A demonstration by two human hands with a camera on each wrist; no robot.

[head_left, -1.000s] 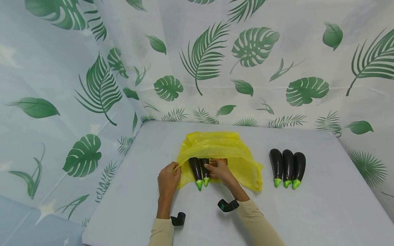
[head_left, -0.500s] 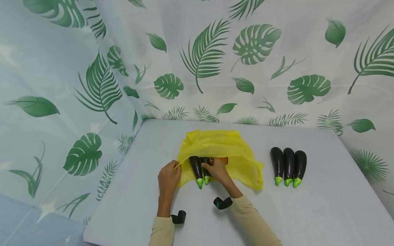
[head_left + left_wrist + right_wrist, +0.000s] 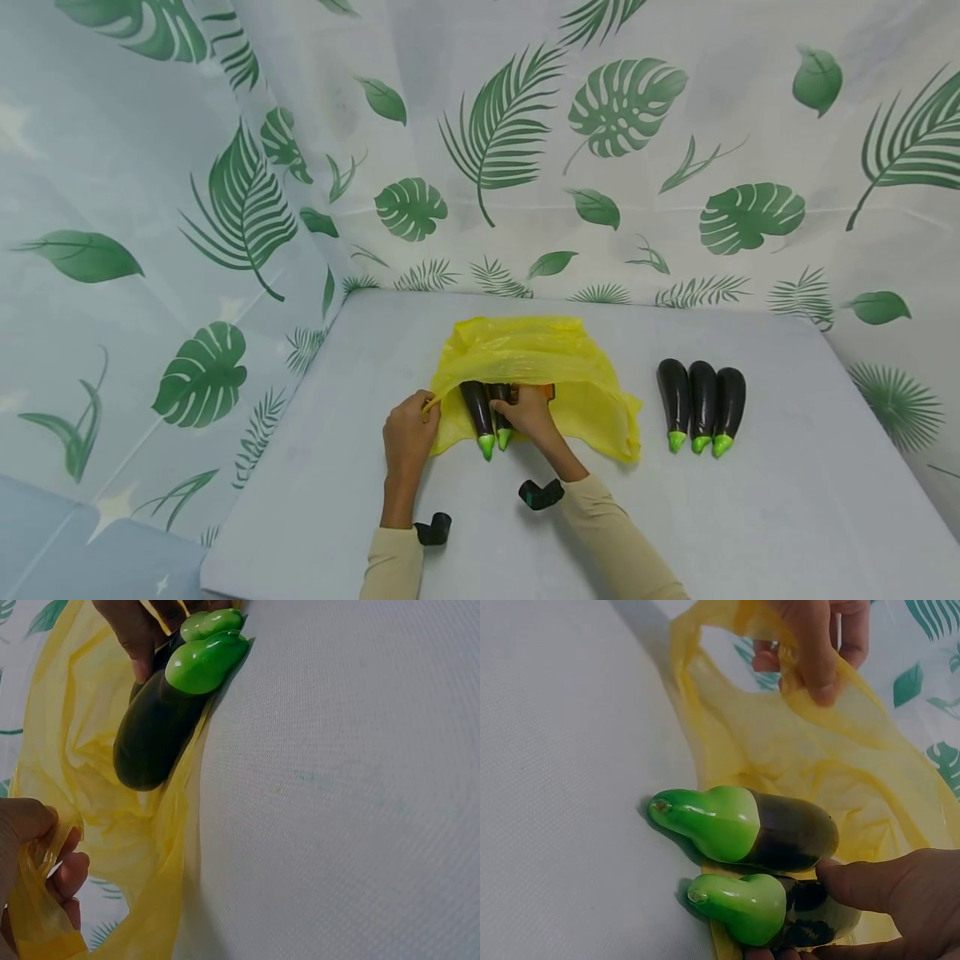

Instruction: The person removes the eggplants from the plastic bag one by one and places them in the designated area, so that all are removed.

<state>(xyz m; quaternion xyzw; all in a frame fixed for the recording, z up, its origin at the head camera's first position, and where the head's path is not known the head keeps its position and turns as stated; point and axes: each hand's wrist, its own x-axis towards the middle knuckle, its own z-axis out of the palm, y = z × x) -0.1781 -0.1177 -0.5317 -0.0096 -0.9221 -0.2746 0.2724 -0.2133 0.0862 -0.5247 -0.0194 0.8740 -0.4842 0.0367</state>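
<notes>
Right fingers (image 3: 866,883) pinch fore-and-aft eggplant (image 3: 776,910), green end nearest.

Left fingers (image 3: 71,875) grip the yellow bag (image 3: 112,825) near two eggplants (image 3: 154,735).

White table (image 3: 810,517): yellow bag (image 3: 517,342), three eggplants (image 3: 702,400) apart.
</notes>
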